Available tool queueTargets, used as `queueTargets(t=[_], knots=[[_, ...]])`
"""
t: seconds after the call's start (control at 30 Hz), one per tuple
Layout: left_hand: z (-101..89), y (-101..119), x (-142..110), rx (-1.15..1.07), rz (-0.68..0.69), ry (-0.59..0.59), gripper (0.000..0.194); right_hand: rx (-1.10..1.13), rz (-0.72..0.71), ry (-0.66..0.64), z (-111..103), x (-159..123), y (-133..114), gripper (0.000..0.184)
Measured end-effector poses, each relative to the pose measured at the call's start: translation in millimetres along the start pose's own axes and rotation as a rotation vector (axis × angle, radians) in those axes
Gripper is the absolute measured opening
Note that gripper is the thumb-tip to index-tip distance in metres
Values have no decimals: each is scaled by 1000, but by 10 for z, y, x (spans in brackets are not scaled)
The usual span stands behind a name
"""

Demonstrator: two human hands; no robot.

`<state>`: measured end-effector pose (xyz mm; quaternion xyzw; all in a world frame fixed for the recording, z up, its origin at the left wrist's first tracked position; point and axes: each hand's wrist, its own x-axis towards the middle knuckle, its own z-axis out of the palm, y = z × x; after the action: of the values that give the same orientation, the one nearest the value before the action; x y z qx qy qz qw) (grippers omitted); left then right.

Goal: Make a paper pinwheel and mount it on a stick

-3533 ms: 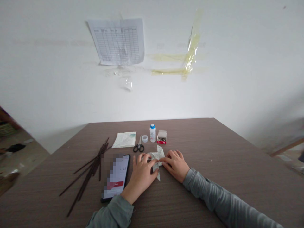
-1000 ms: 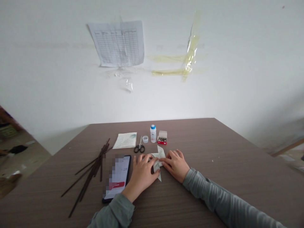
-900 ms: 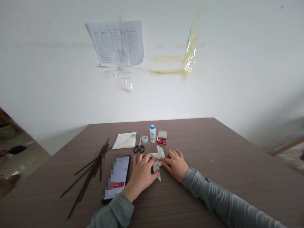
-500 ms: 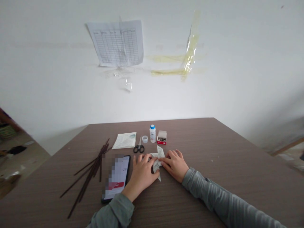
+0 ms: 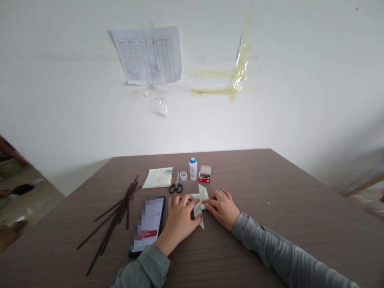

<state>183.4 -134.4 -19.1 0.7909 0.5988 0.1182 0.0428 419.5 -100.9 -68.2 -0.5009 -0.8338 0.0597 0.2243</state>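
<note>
- The folded paper (image 5: 199, 204) lies on the brown wood-grain table (image 5: 270, 248), between the 2 hands, with pointed corners sticking out above and below them.
- It looks light, thin and soft, so it should crease easily and offer little stiffness. The firmest place to take hold of it seems to be the thick layered middle, not the thin points.
- The left hand (image 5: 180, 222) lies beside the paper, with its fingers (image 5: 183, 200) spread and their tips reaching the paper's left side.
- The right hand (image 5: 220, 210) comes from the other side, with its fingers (image 5: 211, 204) gently curled and closed in narrowly on the right side. Both hands seem to hold the paper against the table, but the exact grip is hidden.
- Beyond the hands stand the scissors (image 5: 175, 188), a small clear cap (image 5: 183, 176), a white bottle (image 5: 193, 169) with a blue cap, and a red-and-white box of pins (image 5: 205, 176).
- To the left are a paper sheet (image 5: 157, 178), dark thin sticks (image 5: 115, 216) and a phone (image 5: 147, 226).
- The phone's screen is blurred except for what may be 28. The bottle and box labels are too small to read, as is the ruled chart (image 5: 147, 56) on the wall.
</note>
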Motion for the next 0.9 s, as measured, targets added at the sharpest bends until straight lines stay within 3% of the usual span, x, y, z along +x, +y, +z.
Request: queueTargets(t=[0.17, 0.4, 0.73, 0.9], knots=[[18, 6, -9, -32, -17, 11, 60, 44, 26, -16, -9, -17, 36, 35], [61, -100, -73, -56, 8, 31, 50, 20, 5, 36, 23, -26, 78, 28], [60, -182, -97, -105, 68, 23, 53, 85, -29, 38, -17, -24, 191, 39], [14, -265, -48, -95, 77, 100, 40, 111, -45, 60, 13, -18, 255, 40]])
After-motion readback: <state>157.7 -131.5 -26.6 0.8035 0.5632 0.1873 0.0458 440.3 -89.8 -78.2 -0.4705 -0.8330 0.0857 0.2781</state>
